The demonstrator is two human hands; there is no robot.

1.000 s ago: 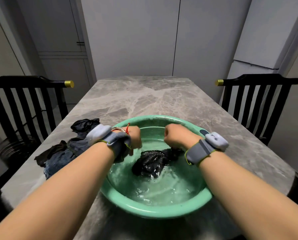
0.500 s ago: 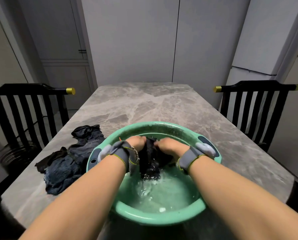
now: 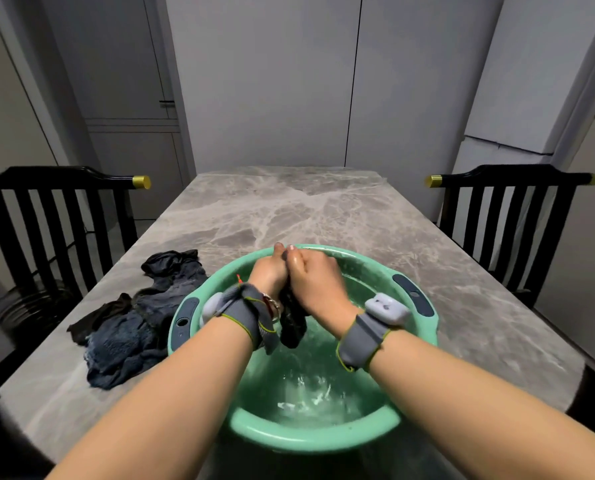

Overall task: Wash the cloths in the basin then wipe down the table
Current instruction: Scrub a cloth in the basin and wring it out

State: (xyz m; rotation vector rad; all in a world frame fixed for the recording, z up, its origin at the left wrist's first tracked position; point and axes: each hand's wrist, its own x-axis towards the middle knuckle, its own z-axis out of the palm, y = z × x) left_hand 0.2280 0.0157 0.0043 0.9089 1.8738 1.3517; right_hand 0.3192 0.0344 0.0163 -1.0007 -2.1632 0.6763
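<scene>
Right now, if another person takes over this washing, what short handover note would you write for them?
Left hand and right hand: pressed together over the green basin, both gripping one dark cloth, which hangs between them above the water.
Pile of cloths: on the table, left of the basin.
Done: this cloth is wet, mid-wash.
Left: finish it, probably wash the pile, wipe the table.

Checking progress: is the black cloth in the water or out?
Out: left hand and right hand hold the cloth above the water.
</scene>
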